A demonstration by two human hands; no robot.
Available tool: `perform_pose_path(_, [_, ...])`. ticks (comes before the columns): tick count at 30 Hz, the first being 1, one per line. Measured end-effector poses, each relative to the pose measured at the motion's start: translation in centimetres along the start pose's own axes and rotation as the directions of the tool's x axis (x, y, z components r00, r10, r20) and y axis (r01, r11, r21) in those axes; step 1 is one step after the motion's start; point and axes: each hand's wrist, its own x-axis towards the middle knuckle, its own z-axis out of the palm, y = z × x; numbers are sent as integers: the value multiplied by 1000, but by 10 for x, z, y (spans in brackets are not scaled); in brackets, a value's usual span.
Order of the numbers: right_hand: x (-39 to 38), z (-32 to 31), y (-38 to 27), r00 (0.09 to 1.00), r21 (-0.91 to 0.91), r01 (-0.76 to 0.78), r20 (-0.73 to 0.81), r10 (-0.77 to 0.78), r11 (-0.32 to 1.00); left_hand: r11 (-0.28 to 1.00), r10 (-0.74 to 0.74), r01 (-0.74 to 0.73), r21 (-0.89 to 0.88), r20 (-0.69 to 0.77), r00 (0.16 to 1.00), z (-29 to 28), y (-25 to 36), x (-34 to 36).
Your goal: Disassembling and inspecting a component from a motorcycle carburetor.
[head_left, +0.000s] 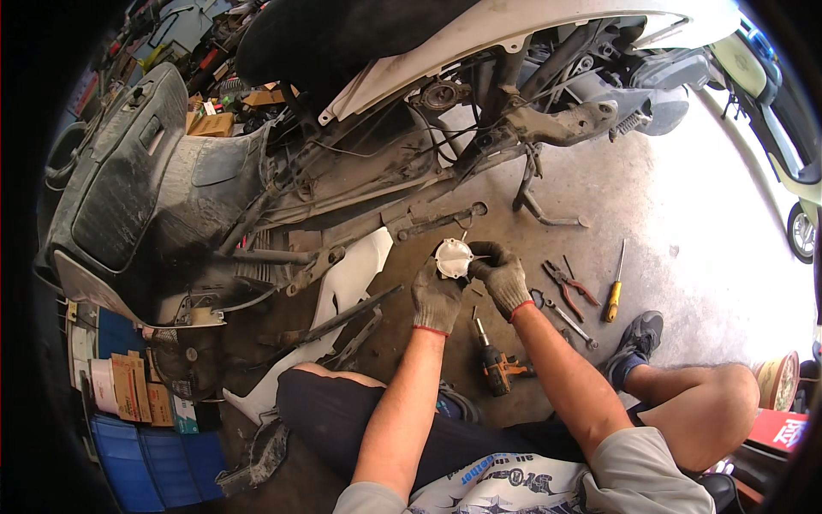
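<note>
My left hand point(435, 295), in a dirty knit glove, grips the left underside of a round silver metal cover point(453, 255) with small lugs on its rim. My right hand point(503, 283), gloved alike, has its fingers closed on the cover's right edge. On the floor below lies an orange-and-black drill point(498, 364) with a long socket fitted. To the right are red-handled pliers point(572, 291), a wrench point(572, 321) and a yellow-handled screwdriver point(614, 301).
A stripped, dusty scooter point(137, 214) spans the view ahead, its stand point(539, 210) on the floor. White panels point(342, 283) lie left, near cardboard boxes point(130, 385) and blue bins point(154, 458). Another scooter point(766, 111) stands far right. My shoe point(642, 334) rests beside the screwdriver.
</note>
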Motion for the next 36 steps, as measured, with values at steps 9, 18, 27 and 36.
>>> perform_pose_path(9, [0,2,0,1000,-9,1,-25,-1,1000,999,-22,23,-47,19,1000,-6,-1,3])
perform_pose_path(18, [-1,-1,1,997,-132,15,-67,-24,991,999,-36,33,-39,-62,997,6,-2,1])
perform_pose_path(27, [-5,-2,-7,990,-255,125,-32,-138,959,999,-21,19,-29,-69,997,2,-2,3])
perform_pose_path(36, [0,-2,10,977,-269,203,-4,-212,942,997,-4,-1,-75,-71,997,-3,-1,5])
